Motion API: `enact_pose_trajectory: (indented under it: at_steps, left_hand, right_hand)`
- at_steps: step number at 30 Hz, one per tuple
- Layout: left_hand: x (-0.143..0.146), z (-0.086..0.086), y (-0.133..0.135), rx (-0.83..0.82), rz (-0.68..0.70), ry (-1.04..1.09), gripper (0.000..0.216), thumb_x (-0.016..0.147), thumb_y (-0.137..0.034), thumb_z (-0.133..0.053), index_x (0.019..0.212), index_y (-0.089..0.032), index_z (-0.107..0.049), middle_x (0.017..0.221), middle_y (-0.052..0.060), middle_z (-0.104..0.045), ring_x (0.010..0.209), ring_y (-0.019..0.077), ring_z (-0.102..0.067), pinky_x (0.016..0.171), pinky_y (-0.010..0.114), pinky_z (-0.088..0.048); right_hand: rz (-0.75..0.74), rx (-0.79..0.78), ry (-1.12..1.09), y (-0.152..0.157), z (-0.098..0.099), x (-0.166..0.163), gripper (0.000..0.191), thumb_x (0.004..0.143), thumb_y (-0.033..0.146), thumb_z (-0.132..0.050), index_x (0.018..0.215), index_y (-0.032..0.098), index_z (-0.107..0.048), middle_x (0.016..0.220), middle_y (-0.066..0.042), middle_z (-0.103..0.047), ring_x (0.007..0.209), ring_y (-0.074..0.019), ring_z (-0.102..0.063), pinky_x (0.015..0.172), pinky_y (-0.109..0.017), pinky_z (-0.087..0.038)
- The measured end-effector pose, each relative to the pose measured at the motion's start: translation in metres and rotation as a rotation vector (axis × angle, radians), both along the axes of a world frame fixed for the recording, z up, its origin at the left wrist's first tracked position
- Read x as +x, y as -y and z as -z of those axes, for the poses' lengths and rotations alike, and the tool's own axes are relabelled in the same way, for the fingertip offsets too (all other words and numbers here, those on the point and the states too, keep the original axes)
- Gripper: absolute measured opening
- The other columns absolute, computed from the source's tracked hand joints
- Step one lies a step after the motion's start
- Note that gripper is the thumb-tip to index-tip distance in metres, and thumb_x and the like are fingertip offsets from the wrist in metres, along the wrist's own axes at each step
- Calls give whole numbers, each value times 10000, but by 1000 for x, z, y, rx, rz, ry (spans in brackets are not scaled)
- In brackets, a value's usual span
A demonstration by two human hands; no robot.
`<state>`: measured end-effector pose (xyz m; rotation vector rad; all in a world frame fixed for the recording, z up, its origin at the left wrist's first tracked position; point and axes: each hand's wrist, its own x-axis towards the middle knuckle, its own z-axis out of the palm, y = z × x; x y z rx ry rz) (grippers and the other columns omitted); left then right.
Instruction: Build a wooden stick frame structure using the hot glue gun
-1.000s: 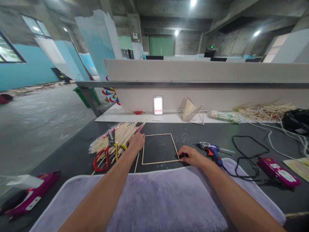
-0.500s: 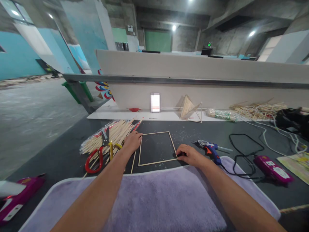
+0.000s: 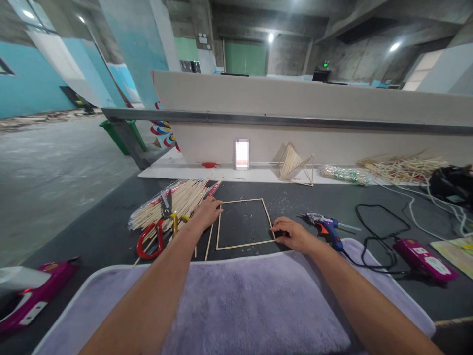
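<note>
Square stick frame (image 3: 242, 223) lies flat on the dark surface (image 3: 295, 207), centre of view, just past the far edge of the purple mat (image 3: 244, 301).

Left hand (image 3: 207, 213) at the frame's 10 o'clock corner, palm down, fingers loosely spread, fingertips resting on that corner; no pinch visible. Right hand (image 3: 293, 234) at the frame's 4 o'clock corner, fingers curled in, fingertips pressing or pinching the corner joint; cannot tell which.

A loose stick (image 3: 209, 241) lies just outside the frame's left side, roughly parallel to it.

At 9 o'clock from the frame: bundle of sticks (image 3: 173, 204) in a clear wrapper, with red-and-yellow-handled scissors (image 3: 157, 231) lying on top and touching the bundle.

At 3 o'clock: blue glue gun (image 3: 325, 228), just beside the right hand, not touched. Its black cord (image 3: 380, 231) loops off toward 3 o'clock.

At 1 o'clock, near the back wall: a small stick structure (image 3: 293, 165). Further right, a loose pile of sticks (image 3: 402, 167).
</note>
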<state>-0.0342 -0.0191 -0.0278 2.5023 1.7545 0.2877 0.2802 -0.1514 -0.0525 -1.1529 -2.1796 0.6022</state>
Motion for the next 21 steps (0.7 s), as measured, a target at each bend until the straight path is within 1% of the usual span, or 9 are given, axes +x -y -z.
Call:
enact_pose_trajectory:
  at_steps: [5,8,11,14,16,18,20,21]
  left_hand:
    - [1,-3,2,2,-12,-1,346,808,-353,-483,1124,-263,-590,1163,60,-524,1081,232,-481,874,364,-386]
    - [4,-4,4,1,-20,-18,342,811,-349,-483,1122,-262,-595,1152,61,-538,1071,229,-490,877,362,-385]
    - [4,-4,4,0,13,-43,356,834,-329,-451,1155,-236,-576,1153,81,-550,1069,228,-499,899,369,-375]
    - [-2,-14,4,7,3,-63,425,853,-283,-403,1267,-217,-472,1213,97,-539,1110,232,-491,925,379,-363]
    - [-9,-27,6,23,-43,-66,441,849,-261,-388,1285,-225,-449,1262,94,-517,1151,235,-470,931,376,-361]
    - [-16,-42,11,-1,-101,-72,383,839,-276,-386,1181,-228,-550,1225,92,-554,1129,241,-494,902,360,-382]
    - [-19,-54,21,-90,-167,-93,321,816,-317,-407,993,-209,-652,1096,107,-629,1028,251,-559,836,346,-416]
    - [-19,-58,27,-144,-194,-108,303,793,-337,-433,914,-195,-672,1033,119,-652,974,259,-583,802,346,-428]
  right_hand:
    - [4,2,5,1,-1,-1,338,702,98,-636,1025,197,-649,1028,-84,-574,923,-165,-562,801,-287,-457]
    - [0,6,2,0,-2,-1,324,711,124,-641,1026,199,-650,1027,-84,-574,926,-170,-559,797,-288,-455]
    - [-2,-18,-7,0,-3,0,316,726,177,-647,1042,198,-641,1033,-86,-569,854,-158,-566,740,-273,-464]
    - [4,-44,-7,0,-6,2,309,766,234,-616,1072,195,-618,1002,-77,-577,742,-133,-556,680,-262,-462]
    - [0,-37,-1,1,-6,3,305,800,255,-573,1098,197,-597,1003,-76,-586,772,-143,-559,697,-271,-458]
    - [-11,-21,-2,1,-5,4,306,823,259,-536,1120,203,-581,1034,-80,-590,867,-164,-560,751,-287,-454]
    - [-17,-6,-5,1,-2,5,301,834,254,-513,1124,209,-579,1052,-81,-593,943,-177,-550,814,-308,-443]
    - [-12,1,-6,1,-1,5,298,835,250,-507,1121,212,-581,1053,-80,-596,966,-180,-545,838,-317,-436]
